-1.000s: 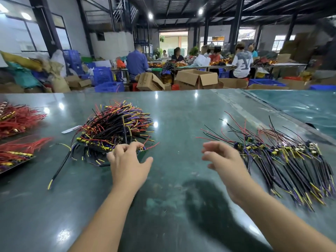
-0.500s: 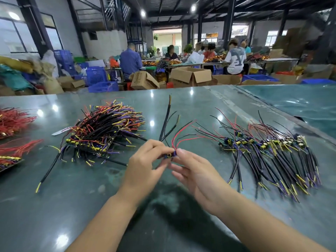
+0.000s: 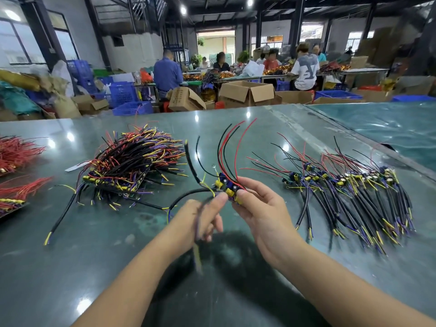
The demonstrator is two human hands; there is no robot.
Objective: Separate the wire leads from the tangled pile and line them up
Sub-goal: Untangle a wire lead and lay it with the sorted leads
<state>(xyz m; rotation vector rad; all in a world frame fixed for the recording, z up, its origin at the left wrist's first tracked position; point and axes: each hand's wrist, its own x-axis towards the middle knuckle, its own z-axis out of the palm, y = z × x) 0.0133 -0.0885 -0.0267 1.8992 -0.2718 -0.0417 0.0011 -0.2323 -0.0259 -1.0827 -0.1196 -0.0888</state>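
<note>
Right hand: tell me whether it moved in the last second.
Yes. The right hand moved left, from beside the lined-up row toward the tangled pile.

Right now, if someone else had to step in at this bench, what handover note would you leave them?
Left hand: fingers pinch the small bunch of leads at its left side; a blurred cable hangs across the hand.
Right hand: grips the same bunch, red and black wires fanning upward.
Tangled pile: on the green table, to the left, still large.
Lined-up row: to the right, many leads laid side by side.
Done: that row. Left: separate the held bunch, add it to the row, then work through the pile.
</note>
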